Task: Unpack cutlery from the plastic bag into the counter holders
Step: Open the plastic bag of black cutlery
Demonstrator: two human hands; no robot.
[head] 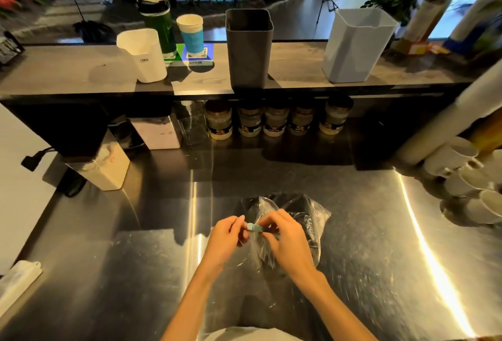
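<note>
Plastic bag (307, 221) lies on steel counter (135, 272), just in front of person, dark cutlery inside, exact pieces too blurred to tell. Bag neck gathered and closed by small blue clip (254, 227).

Left hand (226, 237): fingers curled, thumb + forefinger pinching clip's near end. Right hand (285, 237): fingers curled round twisted bag neck and clip's far side, holding it steady. Both hands touching at clip.

Holders up on raised shelf (68, 74), well apart from bag: white holder (142, 56) at left, dark grey holder (248, 47) middle, pale blue holder (355, 44) right. As far as visible, grey one empty; other two interiors not clear.

Judgement: step = getting bag open; nothing unpacked yet.

Risks:
- thin film could tear if clip is yanked, not unclipped → cutlery spills on counter.
- clip may ping off and skid on smooth steel.
- long reach up to shelf w/ loose handful → drops; tall holders might tip if knocked.
- row of jars (274, 120) under shelf in reach path.
</note>
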